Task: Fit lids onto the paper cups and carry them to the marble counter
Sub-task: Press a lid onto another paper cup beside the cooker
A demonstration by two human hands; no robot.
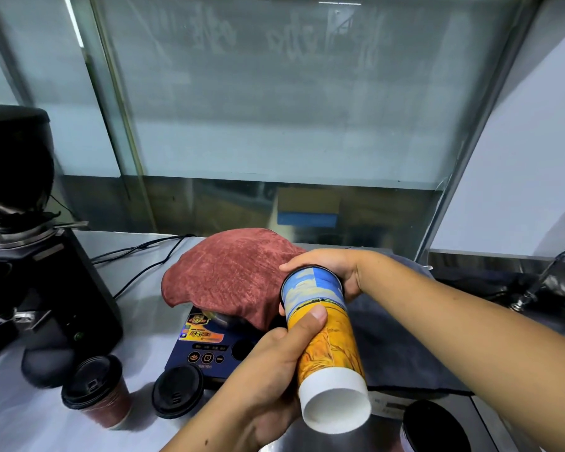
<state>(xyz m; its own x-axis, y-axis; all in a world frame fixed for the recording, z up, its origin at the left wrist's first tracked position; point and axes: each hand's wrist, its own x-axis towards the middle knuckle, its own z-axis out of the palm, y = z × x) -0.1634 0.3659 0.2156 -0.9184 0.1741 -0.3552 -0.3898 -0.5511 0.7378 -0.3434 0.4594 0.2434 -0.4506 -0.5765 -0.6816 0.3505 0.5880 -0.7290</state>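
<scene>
My left grip [274,367] clamps the tilted paper cup [330,340] steady so my right grip [333,269], curled over the lid [283,286], can seat it.

Lidded cup [95,389] left of lid [177,391], cloth [229,275] behind both, grinder [30,256] far left

We're in cool, dim light here, soft glare off the worktop [137,313], the grinder [30,256] lost in shadow, edges bowing, slight blur throughout
</scene>
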